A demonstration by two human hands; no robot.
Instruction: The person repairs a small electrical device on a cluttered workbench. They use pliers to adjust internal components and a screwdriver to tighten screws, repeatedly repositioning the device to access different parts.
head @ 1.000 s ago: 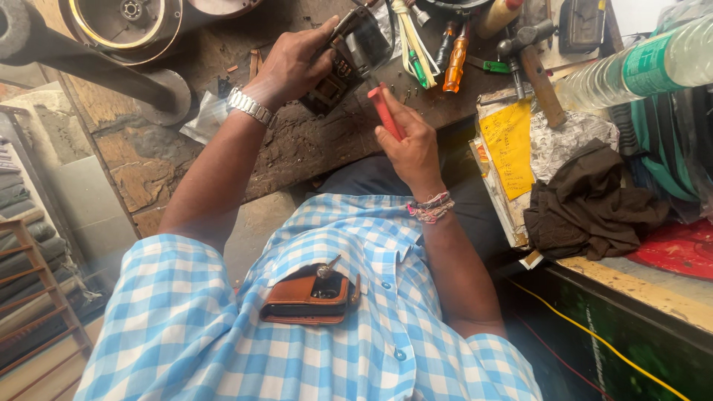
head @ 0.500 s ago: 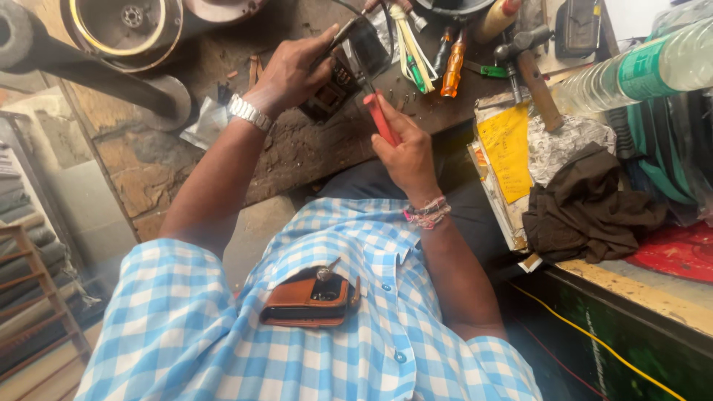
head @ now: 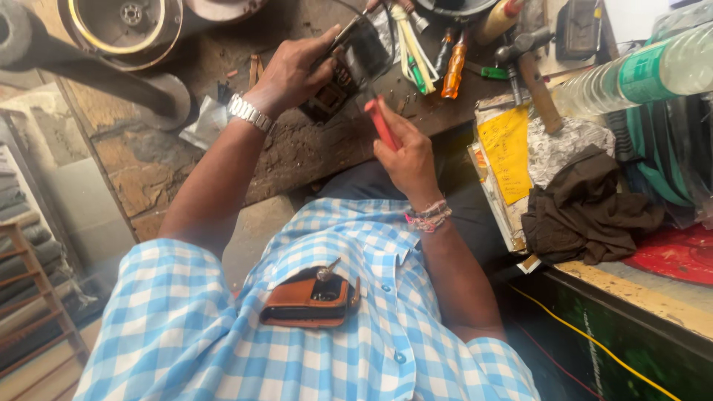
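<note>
My left hand [head: 286, 74], with a metal watch on the wrist, grips a dark boxy device [head: 349, 63] and holds it tilted above the worn wooden workbench [head: 297, 152]. My right hand [head: 407, 152], with bead bracelets on the wrist, holds a red-handled screwdriver [head: 382, 122] upright. Its tip points at the lower right side of the device; whether it touches is hidden. Both arms reach out from my blue checked shirt.
Loose tools lie past the device: an orange-handled screwdriver [head: 454, 63] and a hammer [head: 538, 85]. To the right are a plastic bottle [head: 631, 74], yellow paper [head: 505, 152] and a brown cloth [head: 587, 208]. A round metal part [head: 126, 22] sits at the far left. A brown phone case [head: 312, 301] is in my shirt pocket.
My right hand has brought the red screwdriver up closer to the device. My left hand has kept its grip and turned the device slightly.
</note>
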